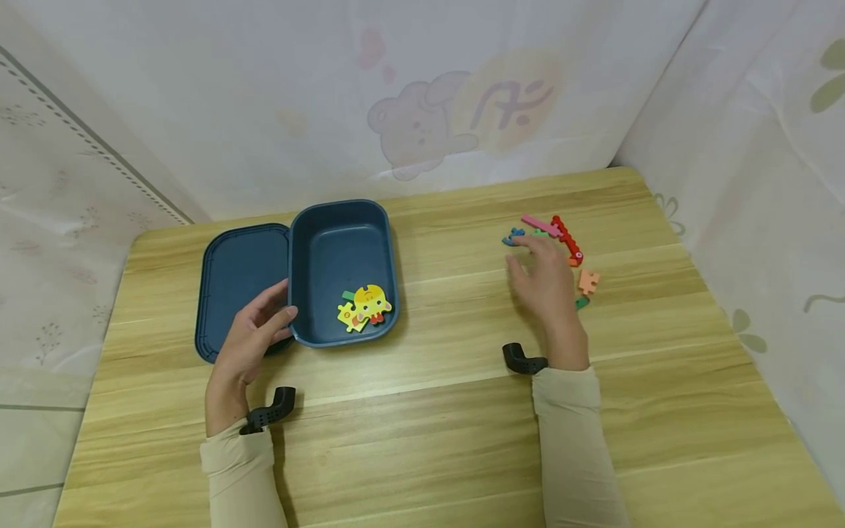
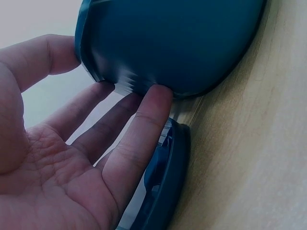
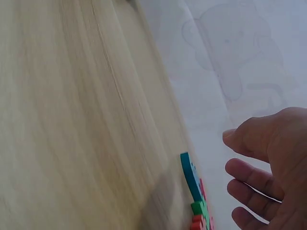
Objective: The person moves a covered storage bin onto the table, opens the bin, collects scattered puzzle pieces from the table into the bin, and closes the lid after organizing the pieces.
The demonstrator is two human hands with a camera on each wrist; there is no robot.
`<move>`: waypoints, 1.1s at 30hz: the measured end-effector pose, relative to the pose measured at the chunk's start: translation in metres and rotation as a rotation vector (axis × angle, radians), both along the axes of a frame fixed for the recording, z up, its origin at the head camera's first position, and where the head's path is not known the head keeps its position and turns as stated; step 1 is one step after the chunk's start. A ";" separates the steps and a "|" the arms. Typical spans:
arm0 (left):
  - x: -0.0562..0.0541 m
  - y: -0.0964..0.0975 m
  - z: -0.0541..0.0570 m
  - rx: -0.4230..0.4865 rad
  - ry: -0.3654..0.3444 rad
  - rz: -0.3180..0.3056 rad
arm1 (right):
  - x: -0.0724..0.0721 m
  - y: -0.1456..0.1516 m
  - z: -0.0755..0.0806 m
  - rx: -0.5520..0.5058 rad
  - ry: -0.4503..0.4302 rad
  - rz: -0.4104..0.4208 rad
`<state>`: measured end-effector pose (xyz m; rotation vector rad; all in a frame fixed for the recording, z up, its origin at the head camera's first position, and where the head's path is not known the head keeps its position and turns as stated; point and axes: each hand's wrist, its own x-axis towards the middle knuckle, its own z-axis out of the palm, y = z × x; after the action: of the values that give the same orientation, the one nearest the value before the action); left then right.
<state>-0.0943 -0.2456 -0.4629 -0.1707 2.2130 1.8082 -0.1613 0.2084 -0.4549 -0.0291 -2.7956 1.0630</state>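
Note:
My left hand (image 1: 247,341) holds the near left corner of a dark blue plastic box (image 1: 330,257). Thumb at the rim, its other fingers touch the outer wall of the box (image 2: 168,43). Inside the box, near its front right corner, lie several yellow puzzle pieces (image 1: 371,302) with an animal face and a bit of green. My right hand (image 1: 548,282) hovers over loose puzzle pieces, fingers loosely bent and apart with nothing between them. Around it lie a blue piece (image 1: 512,237), a pink piece (image 1: 536,223), a red piece (image 1: 568,240) and an orange piece (image 1: 589,283).
A dark blue lid (image 1: 240,275) lies on the wooden table (image 1: 422,425), left of the box and partly behind it and the left hand. A green piece (image 1: 582,302) shows beside the right wrist. Patterned curtains (image 1: 264,110) hang behind the table's far edge.

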 end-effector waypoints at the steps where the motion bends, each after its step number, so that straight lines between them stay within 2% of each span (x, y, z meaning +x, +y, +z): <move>1: 0.000 0.000 0.001 0.001 -0.001 0.000 | 0.000 0.002 -0.001 0.003 -0.007 -0.006; 10: 0.003 0.000 0.001 -0.024 -0.021 -0.003 | 0.001 0.017 -0.009 0.030 -0.004 -0.024; 15: 0.003 0.000 -0.003 -0.028 -0.002 -0.004 | 0.002 0.021 -0.010 0.055 -0.043 -0.027; 20: 0.003 0.000 0.000 -0.025 -0.006 -0.008 | 0.002 0.023 -0.012 0.063 -0.068 -0.046; 33: 0.001 0.000 -0.001 -0.024 0.002 -0.013 | -0.001 0.025 -0.021 0.117 -0.036 -0.112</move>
<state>-0.0931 -0.2458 -0.4636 -0.1587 2.2328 1.7765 -0.1619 0.2338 -0.4756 -0.1910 -2.8450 0.8805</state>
